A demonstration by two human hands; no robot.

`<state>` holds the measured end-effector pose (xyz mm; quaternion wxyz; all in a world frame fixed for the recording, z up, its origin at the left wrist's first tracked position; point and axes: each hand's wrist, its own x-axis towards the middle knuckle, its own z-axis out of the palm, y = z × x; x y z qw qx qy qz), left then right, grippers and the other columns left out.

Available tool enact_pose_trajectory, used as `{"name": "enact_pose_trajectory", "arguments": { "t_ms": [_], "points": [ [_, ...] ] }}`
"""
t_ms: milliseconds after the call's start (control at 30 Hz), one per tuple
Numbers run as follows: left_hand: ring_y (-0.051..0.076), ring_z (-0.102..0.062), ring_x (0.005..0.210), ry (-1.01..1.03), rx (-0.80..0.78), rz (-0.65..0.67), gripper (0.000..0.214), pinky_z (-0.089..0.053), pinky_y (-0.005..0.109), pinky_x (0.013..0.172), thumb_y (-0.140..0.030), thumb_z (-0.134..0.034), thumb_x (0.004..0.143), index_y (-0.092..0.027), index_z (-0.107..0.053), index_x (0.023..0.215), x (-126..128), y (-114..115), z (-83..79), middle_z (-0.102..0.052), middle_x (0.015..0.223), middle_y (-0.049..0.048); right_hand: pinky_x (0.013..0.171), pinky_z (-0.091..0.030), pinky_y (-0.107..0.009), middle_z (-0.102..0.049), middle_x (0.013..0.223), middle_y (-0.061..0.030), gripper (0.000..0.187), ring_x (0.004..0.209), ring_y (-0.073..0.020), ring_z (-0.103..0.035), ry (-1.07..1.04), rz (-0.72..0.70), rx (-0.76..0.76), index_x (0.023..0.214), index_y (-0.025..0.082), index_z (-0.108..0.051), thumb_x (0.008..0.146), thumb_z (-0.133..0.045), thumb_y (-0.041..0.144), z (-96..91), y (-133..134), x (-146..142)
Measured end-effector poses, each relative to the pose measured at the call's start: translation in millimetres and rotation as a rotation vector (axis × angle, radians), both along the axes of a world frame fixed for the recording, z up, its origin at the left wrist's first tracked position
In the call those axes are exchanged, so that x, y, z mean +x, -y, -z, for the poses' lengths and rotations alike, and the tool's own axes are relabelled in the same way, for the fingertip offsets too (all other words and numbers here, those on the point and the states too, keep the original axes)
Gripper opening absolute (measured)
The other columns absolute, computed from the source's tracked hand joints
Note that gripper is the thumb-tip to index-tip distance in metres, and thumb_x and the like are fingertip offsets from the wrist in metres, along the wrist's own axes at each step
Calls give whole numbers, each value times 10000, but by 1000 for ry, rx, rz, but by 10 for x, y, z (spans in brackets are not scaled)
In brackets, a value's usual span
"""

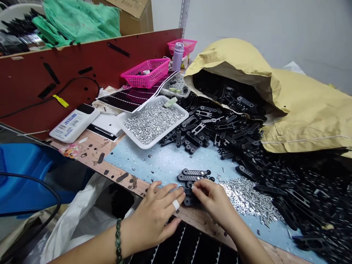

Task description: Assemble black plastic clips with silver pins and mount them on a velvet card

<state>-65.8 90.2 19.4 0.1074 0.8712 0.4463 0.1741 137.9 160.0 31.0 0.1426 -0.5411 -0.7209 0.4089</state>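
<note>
Both hands meet at the table's near edge over a small stack of black plastic parts (194, 175). My left hand (156, 216), with a white band on one finger and a green bead bracelet at the wrist, curls its fingers against the black part (188, 200) between the hands. My right hand (213, 200) pinches the same part from the right. A loose heap of small silver screws (249, 200) lies just right of my right hand.
A white tray of silver screws (152, 123) sits behind. A big pile of black parts (275, 161) spills from a tan sack (302, 106) on the right. Pink baskets (147, 72), a purple bottle (178, 55) and a white device (73, 123) stand by the red board.
</note>
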Motion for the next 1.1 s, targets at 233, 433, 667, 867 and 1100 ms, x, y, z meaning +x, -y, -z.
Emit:
{"name": "enact_pose_trajectory", "arguments": {
  "t_ms": [233, 433, 667, 867, 1100],
  "points": [
    [234, -483, 1187, 20, 2, -47, 514, -197, 464, 1066, -246, -492, 883, -217, -398, 1388, 95, -8, 45, -558, 1320, 39, 514, -413, -264, -564, 651, 27, 144, 556, -163, -556, 108, 86, 111, 926, 219, -449, 813, -538, 213, 111, 55, 1],
    [221, -511, 1149, 16, 90, -72, 509, -204, 455, 1070, -198, -495, 866, -226, -423, 1369, 158, -27, 79, -602, 1250, 33, 897, -456, -468, -643, 1098, -126, 285, 1055, -279, -591, 201, -27, 727, 1182, 206, -498, 897, -485, 210, 173, 334, 19],
    [251, -546, 1111, 7, 169, -67, 407, -223, 494, 1034, -163, -463, 866, -209, -532, 1264, 100, -76, 110, -627, 1213, 60, 1031, -329, -555, -674, 1080, -113, 287, 1163, -276, -547, 171, 218, 790, 1177, 196, -537, 913, -445, 131, 147, 806, 481],
    [293, -499, 1183, 168, 179, 149, 480, -359, 476, 987, -187, -487, 883, -197, -422, 1358, 306, 66, 70, -556, 1287, 118, 867, -504, -422, -696, 957, -114, 272, 940, -256, -660, -83, 952, 269, 1039, 199, -572, 913, -462, 413, 617, 1973, 1334],
    [201, -611, 1020, 219, -118, 666, 435, -522, 350, 888, -54, -394, 857, -191, -501, 1256, 1438, 523, 378, -642, 1118, 86, 947, -460, -449, -671, 1133, -159, 637, 1095, -312, -612, -290, 1179, -53, 1112, 167, -625, 713, -577, 660, 1554, 2316, 1338]
  ]
}}
